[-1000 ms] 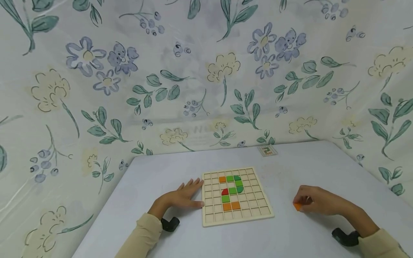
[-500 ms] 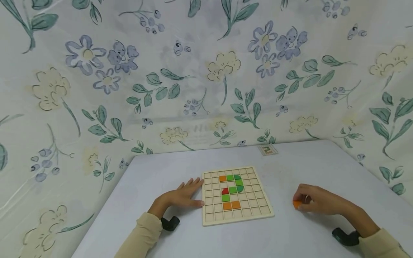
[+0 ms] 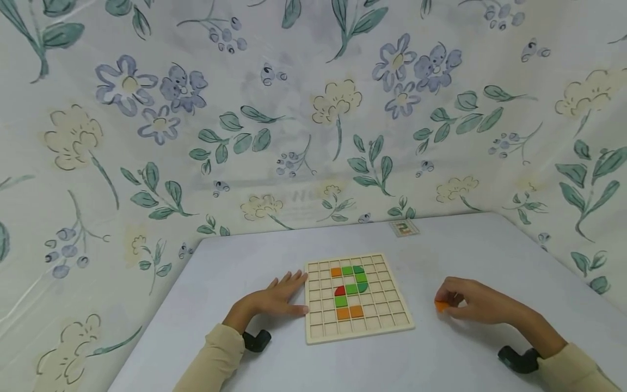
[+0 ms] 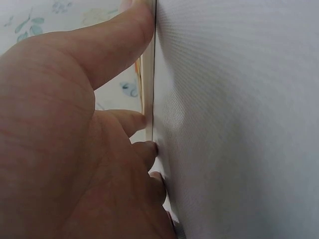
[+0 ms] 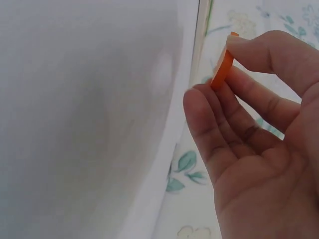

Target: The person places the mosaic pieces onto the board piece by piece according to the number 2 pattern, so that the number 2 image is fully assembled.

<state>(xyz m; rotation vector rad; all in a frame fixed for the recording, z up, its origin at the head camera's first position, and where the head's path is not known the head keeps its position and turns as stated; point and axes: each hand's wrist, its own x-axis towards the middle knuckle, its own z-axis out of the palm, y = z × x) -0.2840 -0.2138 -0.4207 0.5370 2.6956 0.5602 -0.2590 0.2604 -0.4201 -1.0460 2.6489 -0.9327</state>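
Observation:
A pale wooden grid board (image 3: 392, 310) lies on the white table, with orange, green and red tiles set in some of its squares. Orange tiles (image 3: 350, 312) sit side by side in a lower row, and a red rounded tile (image 3: 340, 291) lies higher up. My left hand (image 3: 278, 296) rests on the table with fingers spread, its thumb and fingertips at the board's left edge. To the right of the board, my right hand (image 3: 472, 300) pinches an orange tile (image 5: 224, 67) between thumb and fingers, held on edge in the right wrist view.
A small printed card (image 3: 405, 228) showing a coloured grid pattern lies near the table's back edge. Behind the white table (image 3: 254, 253) hangs a floral cloth (image 3: 294, 125). Each wrist wears a black camera mount (image 3: 257, 341).
My right hand has shifted slightly left, toward the board, with the orange tile. My left hand stays at the board's edge, and the tiles on the board look the same.

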